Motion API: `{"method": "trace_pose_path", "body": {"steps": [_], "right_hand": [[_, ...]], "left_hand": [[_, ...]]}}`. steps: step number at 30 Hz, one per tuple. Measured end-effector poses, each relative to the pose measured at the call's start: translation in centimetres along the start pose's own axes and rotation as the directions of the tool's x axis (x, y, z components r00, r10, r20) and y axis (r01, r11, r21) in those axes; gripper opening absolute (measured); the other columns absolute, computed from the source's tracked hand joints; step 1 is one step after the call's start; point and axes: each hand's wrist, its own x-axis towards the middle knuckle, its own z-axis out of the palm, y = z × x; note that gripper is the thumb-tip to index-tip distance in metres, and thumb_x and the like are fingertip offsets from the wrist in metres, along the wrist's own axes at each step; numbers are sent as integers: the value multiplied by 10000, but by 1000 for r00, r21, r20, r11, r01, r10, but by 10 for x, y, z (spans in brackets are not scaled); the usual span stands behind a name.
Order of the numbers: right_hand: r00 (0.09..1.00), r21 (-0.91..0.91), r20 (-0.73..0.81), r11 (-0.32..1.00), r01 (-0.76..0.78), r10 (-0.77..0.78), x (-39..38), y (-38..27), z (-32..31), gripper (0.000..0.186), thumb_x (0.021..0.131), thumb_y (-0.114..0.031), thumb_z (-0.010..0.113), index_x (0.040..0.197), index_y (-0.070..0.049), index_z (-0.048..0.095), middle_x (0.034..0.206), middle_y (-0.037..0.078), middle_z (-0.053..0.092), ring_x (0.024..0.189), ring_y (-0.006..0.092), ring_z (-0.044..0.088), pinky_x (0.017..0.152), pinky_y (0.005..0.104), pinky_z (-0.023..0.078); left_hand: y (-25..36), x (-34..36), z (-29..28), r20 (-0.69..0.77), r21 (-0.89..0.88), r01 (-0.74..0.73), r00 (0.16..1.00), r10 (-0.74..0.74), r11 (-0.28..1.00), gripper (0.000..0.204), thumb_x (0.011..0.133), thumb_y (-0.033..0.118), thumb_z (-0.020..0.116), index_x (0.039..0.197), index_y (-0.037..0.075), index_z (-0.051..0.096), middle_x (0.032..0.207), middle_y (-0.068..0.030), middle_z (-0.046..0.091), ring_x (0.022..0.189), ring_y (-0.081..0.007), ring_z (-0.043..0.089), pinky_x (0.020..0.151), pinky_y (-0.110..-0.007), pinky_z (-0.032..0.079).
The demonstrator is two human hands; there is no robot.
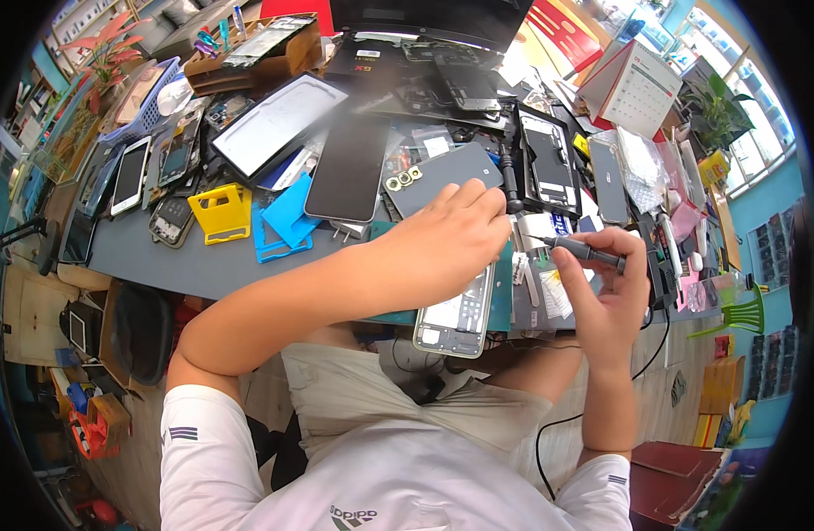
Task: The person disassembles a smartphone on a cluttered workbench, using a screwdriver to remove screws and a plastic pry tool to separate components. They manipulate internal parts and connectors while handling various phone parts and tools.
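My right hand [609,288] grips a small grey precision screwdriver [584,252], its thin tip pointing left toward my left hand. With fingers curled and pointing down, my left hand [467,228] reaches over the mat; whatever its fingertips hold, if anything, is hidden. Under the left hand lies an opened phone [451,329] with its inner parts showing, sticking out over the table's near edge. A teal work mat [398,316] is partly covered by my left forearm. Just beyond the left hand rest a grey phone back with camera rings [447,177] and a dark-handled screwdriver [510,173].
A dark phone [347,173], an open white-lined box [278,124], blue phone stands [287,221] and a yellow stand [221,212] crowd the left. Phone parts in a black tray [548,159] and a desk calendar [632,87] stand right. A black cable [541,442] hangs below.
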Motion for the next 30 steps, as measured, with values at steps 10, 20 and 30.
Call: {"method": "trace_pose_path", "body": {"steps": [10, 20, 30], "right_hand": [[986, 119, -160, 991, 62, -42, -49, 58, 22, 468, 988, 92, 860, 1333, 6, 555, 1259, 202, 780, 1098, 215, 799, 994, 342, 656], [987, 195, -163, 980, 41, -9, -51, 59, 24, 463, 991, 98, 854, 1332, 11, 551, 1285, 223, 765, 1132, 219, 784, 1013, 350, 641], [989, 162, -148, 986, 30, -6, -51, 57, 23, 459, 991, 106, 849, 1329, 6, 555, 1266, 211, 760, 1127, 213, 779, 1013, 345, 641]], "left_hand": [[6, -1, -4, 13, 213, -70, 998, 69, 974, 187, 978, 128, 767, 1108, 31, 675, 1244, -140, 641, 1155, -316, 602, 984, -429, 475], [-10, 3, -15, -127, 141, 88, 989, -70, 986, 173, 1026, 148, 773, 1109, 38, 667, 1233, -127, 636, 1161, -339, 597, 1026, -467, 474], [-48, -3, -24, -237, 296, 267, 950, -201, 917, 111, 1047, 100, 749, 1094, 19, 690, 1201, -142, 648, 1167, -344, 596, 1046, -471, 472]]}}
